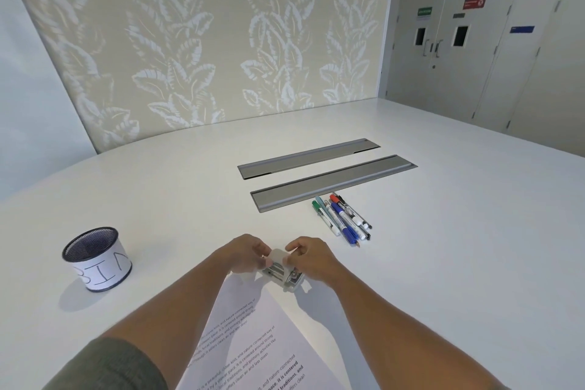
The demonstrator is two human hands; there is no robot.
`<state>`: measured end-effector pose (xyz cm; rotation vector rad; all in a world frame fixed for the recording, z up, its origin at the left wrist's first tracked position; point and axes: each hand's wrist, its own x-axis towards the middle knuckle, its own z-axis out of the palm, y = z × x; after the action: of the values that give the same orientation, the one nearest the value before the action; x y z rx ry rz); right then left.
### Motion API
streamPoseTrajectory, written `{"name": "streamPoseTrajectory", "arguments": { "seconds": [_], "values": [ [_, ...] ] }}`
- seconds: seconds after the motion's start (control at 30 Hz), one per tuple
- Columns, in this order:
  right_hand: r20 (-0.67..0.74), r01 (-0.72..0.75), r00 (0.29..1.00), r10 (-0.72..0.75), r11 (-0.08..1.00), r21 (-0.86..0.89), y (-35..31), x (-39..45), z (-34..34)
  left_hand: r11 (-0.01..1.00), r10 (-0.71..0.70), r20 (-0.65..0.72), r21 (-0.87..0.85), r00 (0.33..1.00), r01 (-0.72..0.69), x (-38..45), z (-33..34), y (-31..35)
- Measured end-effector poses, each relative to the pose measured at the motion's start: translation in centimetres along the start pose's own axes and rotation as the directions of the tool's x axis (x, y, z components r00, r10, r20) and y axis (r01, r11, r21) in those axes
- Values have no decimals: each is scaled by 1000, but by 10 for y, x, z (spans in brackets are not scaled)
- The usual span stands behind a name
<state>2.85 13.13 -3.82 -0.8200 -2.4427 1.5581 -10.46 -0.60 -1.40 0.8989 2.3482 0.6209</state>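
Note:
A printed sheet of paper (250, 342) lies on the white table (443, 231) between my forearms, its far edge reaching a small metal hole punch (286, 275). My left hand (243, 255) and my right hand (311, 258) meet just above the punch. Both pinch a small pale piece (278, 256), seemingly a folded corner of the paper or the punch's lever; I cannot tell which. The fingertips hide the top of the punch.
A black mesh cup (96, 258) with a white label reading "BIN" stands at the left. A bunch of pens and markers (343, 218) lies to the right beyond my hands. Two grey cable flaps (332, 179) sit flush in the table farther back.

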Motion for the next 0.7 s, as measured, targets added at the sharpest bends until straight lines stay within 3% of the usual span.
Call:
{"name": "streamPoseTrajectory", "arguments": {
  "seconds": [0.13,0.23,0.5,0.7],
  "values": [
    [-32,38,999,-38,999,-3,-17,16,1,992,-45,-9,-116,999,44,2,-11,-7],
    [-98,52,994,-52,999,-3,-31,29,11,987,-66,-101,-150,993,50,5,-21,-15],
    [-171,62,984,-58,998,18,-59,58,56,969,-124,-305,167,944,181,1,-36,-32],
    [-149,107,983,-107,994,-8,-70,73,82,950,-223,-375,124,900,287,1,-41,-48]
  ]
}}
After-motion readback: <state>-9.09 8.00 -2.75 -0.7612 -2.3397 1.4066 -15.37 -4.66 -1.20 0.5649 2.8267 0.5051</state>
